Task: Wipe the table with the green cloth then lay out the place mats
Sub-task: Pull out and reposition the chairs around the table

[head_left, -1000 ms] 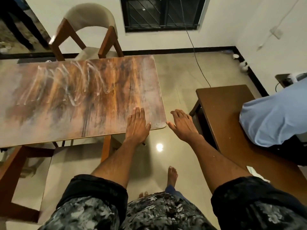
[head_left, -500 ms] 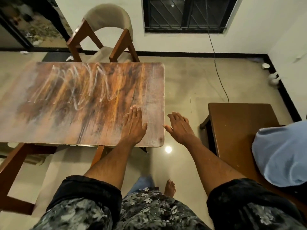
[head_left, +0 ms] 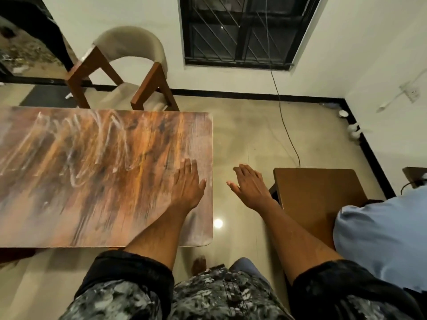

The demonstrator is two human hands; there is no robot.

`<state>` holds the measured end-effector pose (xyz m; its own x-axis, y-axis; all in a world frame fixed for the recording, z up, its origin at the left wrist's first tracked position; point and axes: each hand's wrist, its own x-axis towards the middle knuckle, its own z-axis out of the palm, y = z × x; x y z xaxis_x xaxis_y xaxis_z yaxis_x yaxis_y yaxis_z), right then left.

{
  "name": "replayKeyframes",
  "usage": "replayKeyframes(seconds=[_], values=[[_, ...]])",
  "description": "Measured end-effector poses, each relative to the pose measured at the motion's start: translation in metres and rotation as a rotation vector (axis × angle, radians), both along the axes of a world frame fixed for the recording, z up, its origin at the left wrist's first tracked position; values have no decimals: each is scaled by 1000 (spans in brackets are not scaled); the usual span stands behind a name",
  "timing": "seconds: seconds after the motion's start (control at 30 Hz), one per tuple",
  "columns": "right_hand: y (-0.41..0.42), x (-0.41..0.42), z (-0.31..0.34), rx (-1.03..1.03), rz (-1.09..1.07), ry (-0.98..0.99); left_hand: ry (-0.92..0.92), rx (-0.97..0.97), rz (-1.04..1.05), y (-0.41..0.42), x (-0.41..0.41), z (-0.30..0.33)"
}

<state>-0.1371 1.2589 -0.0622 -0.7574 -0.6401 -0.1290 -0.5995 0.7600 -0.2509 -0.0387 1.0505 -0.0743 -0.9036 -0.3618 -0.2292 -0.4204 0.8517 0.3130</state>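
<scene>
Currently, head view, one entry per item

Table (head_left: pixel 69 181): wooden top, streaked with pale chalky scribbles running from about 9 o'clock toward the centre; marks unwiped. Against the frames of a second and half a second ago it sits squarer and fuller in view, its right edge now vertical; the head has turned, the table itself seems unmoved

Left hand (head_left: pixel 187 181): flat, fingers straight and together, palm down on the table's right-hand strip near the 3 o'clock edge; grasping nothing. Same resting place as in both earlier frames

Right hand (head_left: pixel 248 184): released, fingers extended, hovering over bare floor between the table and the side table (head_left: pixel 323 192) at 3 o'clock; holding nothing. Earlier it hung just beside the table's corner; now it is nearer the side table

Green cloth: not visible anywhere. Place mats: none visible

Meaning for the task, as a judgement: wiping has not begun; the drift rightward suggests a search for the cloth off toward 3 to 4 o'clock

Containers: none certain. Small white cup-like objects (head_left: pixel 343 113) on the floor by the wall at 2 o'clock; contents too small to tell

Other: chair (head_left: pixel 129 72) at 11 o'clock, tucked behind the table's far edge; light blue fabric (head_left: pixel 381 239) at 4 o'clock, lying over the side table's near end
</scene>
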Motion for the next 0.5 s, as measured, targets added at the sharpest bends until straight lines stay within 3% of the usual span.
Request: replayKeyframes(seconds=[0.5], values=[[-16,-145,-29,37,251,-22,-62,2,225,14,-100,-24]])
